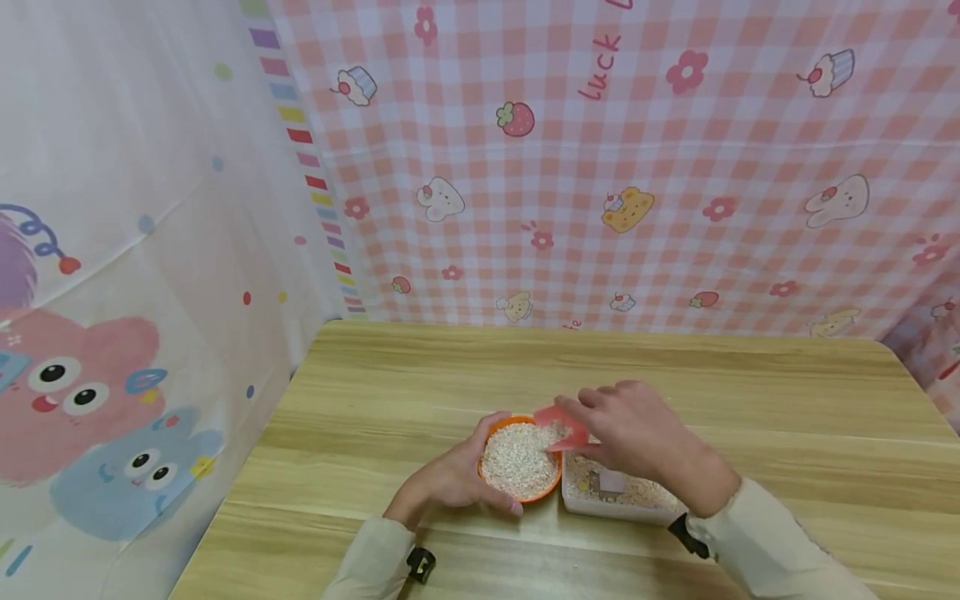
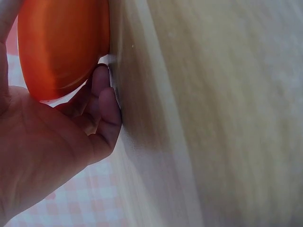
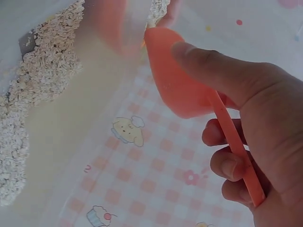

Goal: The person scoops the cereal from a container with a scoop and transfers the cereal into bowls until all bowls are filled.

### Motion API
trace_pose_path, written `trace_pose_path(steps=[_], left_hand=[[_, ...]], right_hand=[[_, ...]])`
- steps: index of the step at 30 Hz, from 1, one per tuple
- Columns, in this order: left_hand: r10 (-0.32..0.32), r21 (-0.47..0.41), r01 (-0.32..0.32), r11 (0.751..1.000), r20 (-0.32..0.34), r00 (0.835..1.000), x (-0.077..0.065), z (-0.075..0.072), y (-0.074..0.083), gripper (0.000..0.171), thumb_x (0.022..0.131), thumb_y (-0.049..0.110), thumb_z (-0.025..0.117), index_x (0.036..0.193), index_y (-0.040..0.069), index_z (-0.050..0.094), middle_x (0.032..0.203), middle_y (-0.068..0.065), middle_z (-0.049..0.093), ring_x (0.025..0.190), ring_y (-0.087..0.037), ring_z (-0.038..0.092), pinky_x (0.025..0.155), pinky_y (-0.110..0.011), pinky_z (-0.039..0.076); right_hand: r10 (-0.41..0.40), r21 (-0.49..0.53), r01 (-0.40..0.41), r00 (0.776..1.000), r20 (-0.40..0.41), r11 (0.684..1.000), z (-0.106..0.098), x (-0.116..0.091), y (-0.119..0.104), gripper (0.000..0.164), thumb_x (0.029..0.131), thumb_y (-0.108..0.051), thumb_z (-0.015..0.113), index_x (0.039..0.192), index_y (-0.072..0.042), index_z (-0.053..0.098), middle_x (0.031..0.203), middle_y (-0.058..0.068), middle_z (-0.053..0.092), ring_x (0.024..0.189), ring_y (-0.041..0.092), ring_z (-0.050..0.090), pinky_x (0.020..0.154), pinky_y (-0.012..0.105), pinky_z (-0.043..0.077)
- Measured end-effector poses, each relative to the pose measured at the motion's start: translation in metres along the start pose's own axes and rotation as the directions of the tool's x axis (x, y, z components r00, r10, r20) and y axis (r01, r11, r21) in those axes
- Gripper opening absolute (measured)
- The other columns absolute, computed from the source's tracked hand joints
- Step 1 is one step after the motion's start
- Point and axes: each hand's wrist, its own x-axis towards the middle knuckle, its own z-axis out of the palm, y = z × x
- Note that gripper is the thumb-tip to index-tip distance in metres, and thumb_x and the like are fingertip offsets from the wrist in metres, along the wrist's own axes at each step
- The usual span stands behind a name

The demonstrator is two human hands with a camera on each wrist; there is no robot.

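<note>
An orange bowl (image 1: 542,499) (image 2: 66,42) full of pale oat flakes (image 1: 517,462) stands on the table. My left hand (image 1: 453,477) (image 2: 52,135) grips its left side, thumb along the near edge and fingers round the far side. In my right hand (image 1: 641,429) (image 3: 274,104) is a coral-red scoop (image 1: 573,429) (image 3: 177,78), its handle under curled fingers and the thumb on its bowl. The scoop tilts over the bowl's right rim, with some flakes at its mouth. Just right of the bowl sits a clear plastic box (image 1: 615,508) holding more flakes (image 3: 47,66), partly hidden beneath my right hand.
The wood-grain table (image 1: 420,367) runs back to a pink checked curtain (image 1: 480,167). A white cartoon-printed cloth (image 1: 187,275) hangs on the left. A small pale square label (image 1: 611,481) shows on the box, and a few stray crumbs lie on the table.
</note>
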Motion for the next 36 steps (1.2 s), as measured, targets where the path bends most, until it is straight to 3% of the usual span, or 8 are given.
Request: trace_pose_path(steps=[7,16,28,36], left_hand=[[-0.015,0.004,0.015,1.0,-0.004,1.0,0.0,0.0,0.0,0.121,0.065,0.033,0.094,0.156,0.032,0.014,0.154,-0.011,0.037,0.139,-0.031,0.037,0.112,-0.058,0.029],[0.002,-0.01,-0.002,1.0,-0.002,1.0,0.001,-0.002,0.0,0.121,0.064,0.033,0.095,0.155,0.032,0.016,0.146,-0.009,0.044,0.131,-0.029,0.045,0.109,-0.057,0.032],[0.016,0.001,-0.016,1.0,-0.008,1.0,0.002,-0.001,-0.001,0.122,0.065,0.031,0.094,0.157,0.028,0.014,0.151,-0.011,0.039,0.137,-0.03,0.039,0.113,-0.056,0.028],[0.017,0.127,-0.008,0.992,-0.072,0.997,-0.004,-0.004,0.007,0.124,0.063,0.04,0.094,0.158,0.024,0.016,0.153,-0.014,0.033,0.139,-0.032,0.031,0.111,-0.059,0.03]], right_hand=[[-0.079,-0.115,0.073,0.995,-0.055,0.991,-0.004,0.003,-0.005,0.048,0.07,-0.03,0.089,0.109,-0.012,0.069,0.071,-0.002,0.063,0.059,0.015,0.061,0.053,0.028,0.049],[-0.116,-0.196,0.105,0.992,-0.042,0.975,-0.005,0.001,-0.007,0.047,0.072,-0.005,0.084,0.116,-0.011,0.067,0.079,0.002,0.065,0.065,0.017,0.061,0.059,0.029,0.05],[-0.095,-0.181,0.078,0.992,-0.087,0.98,-0.008,-0.004,-0.004,0.049,0.07,-0.018,0.087,0.114,-0.009,0.067,0.075,0.001,0.062,0.062,0.017,0.063,0.056,0.03,0.05],[-0.026,-0.158,0.018,0.998,-0.05,0.987,-0.017,-0.015,0.003,0.058,0.07,-0.031,0.088,0.119,-0.01,0.066,0.078,0.0,0.061,0.066,0.017,0.063,0.059,0.032,0.052]])
